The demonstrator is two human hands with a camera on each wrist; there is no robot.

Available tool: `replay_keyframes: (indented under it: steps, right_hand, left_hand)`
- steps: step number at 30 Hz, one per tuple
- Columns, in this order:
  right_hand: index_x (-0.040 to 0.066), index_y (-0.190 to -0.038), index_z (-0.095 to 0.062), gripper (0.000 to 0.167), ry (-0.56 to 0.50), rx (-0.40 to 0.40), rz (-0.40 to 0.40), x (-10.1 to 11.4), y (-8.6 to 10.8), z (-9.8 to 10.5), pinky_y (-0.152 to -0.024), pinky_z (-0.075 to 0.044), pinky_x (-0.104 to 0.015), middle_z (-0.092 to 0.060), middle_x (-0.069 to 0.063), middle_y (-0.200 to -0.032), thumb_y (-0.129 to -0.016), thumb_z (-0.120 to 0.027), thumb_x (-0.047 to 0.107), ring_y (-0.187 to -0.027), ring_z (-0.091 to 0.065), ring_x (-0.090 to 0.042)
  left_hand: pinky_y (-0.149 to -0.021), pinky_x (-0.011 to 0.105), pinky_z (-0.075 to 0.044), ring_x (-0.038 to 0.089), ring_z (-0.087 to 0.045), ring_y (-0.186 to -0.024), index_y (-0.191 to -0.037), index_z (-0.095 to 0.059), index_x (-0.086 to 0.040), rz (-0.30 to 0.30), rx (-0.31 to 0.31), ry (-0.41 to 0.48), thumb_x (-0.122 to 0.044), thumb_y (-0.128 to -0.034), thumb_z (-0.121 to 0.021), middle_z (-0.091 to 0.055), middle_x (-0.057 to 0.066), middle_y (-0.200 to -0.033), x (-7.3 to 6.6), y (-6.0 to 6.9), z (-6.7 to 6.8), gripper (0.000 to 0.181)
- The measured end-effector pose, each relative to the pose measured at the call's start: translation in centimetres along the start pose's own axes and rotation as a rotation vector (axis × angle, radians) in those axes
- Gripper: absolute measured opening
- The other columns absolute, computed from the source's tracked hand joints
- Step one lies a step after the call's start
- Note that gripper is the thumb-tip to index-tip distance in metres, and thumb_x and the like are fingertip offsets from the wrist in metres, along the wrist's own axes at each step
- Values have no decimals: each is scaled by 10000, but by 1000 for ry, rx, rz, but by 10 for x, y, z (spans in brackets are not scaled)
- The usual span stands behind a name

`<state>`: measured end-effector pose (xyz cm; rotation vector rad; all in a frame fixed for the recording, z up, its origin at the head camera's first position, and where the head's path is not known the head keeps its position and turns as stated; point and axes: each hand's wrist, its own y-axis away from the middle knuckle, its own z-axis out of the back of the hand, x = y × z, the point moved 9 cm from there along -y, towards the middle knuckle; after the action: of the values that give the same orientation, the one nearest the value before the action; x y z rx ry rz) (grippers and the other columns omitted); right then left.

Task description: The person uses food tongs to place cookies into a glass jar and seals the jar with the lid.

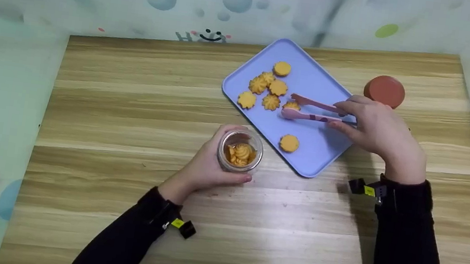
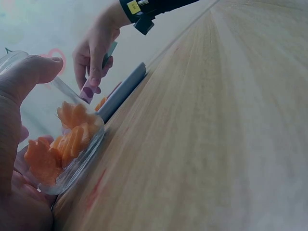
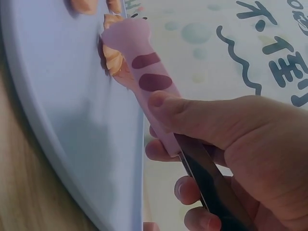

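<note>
Pinching pale pink tongs with dark stripes and a metal handle [image 1: 315,117], the right hand [image 1: 382,131] has the two arms parted, with a golden fluted cookie [image 1: 291,106] between their tips on the tray. The head view shows both tips; the right wrist view shows the stripes and the shiny handle up close, but one arm largely covers the other, so I cannot tell whether the tips press the cookie.

The left hand [image 1: 209,167] wraps round a clear, round, lidless jar [image 1: 237,169], just beside the tray's near edge. From above, only the uppermost ridged orange-gold cookies [image 1: 241,152] show in it; the left wrist view reveals several leaning together through the wall, too overlapped to count.

On the periwinkle-blue rectangular tray [image 1: 306,162] lie seven more golden cookies [image 1: 278,87], one apart towards the near corner. Behind the right hand, a round brick-red lid [image 1: 384,88] rests on the wood-grain table [image 1: 125,136], its near edge partly covered.
</note>
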<state>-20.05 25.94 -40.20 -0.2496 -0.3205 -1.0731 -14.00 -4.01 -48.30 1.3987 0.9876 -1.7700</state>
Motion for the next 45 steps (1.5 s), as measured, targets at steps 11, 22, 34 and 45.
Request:
replay_keyframes:
  steps: [11,22,34,45]
  right_hand:
    - [-24,-1230,-769,336,0,-31,34,4,2,9,-811,-592,-536,-747,-187,-1135,-984,-847,191,-975,-703,-362]
    - [2,-1199,-779,293,0,-133,112,19,11,34,-701,-517,-437,-723,-143,-1049,-970,-861,165,-828,-611,-247]
    - [61,-1320,-758,404,-177,-159,356,85,26,57,-639,-472,-170,-750,-62,-1149,-935,-875,95,-803,-569,-94]
    - [123,-1310,-764,350,-169,18,391,121,25,29,-688,-533,-318,-743,9,-1165,-992,-840,247,-844,-626,-101]
  left_hand:
    - [-1237,450,-434,300,-585,-1390,-1555,-458,-113,-2,-10,14,-165,-722,-1046,-622,94,-1475,1,0,1,1021]
    - [-1241,461,-424,313,-574,-1402,-1556,-456,-135,2,-10,6,-177,-724,-1049,-620,48,-1476,0,0,2,1023]
    - [-1247,450,-421,292,-583,-1397,-1564,-453,-131,8,-12,-2,-191,-726,-1050,-615,78,-1495,1,1,2,1030]
    - [-1190,409,-497,215,-605,-1367,-1560,-451,-182,47,-2,21,-176,-755,-1034,-599,4,-1506,3,1,0,994]
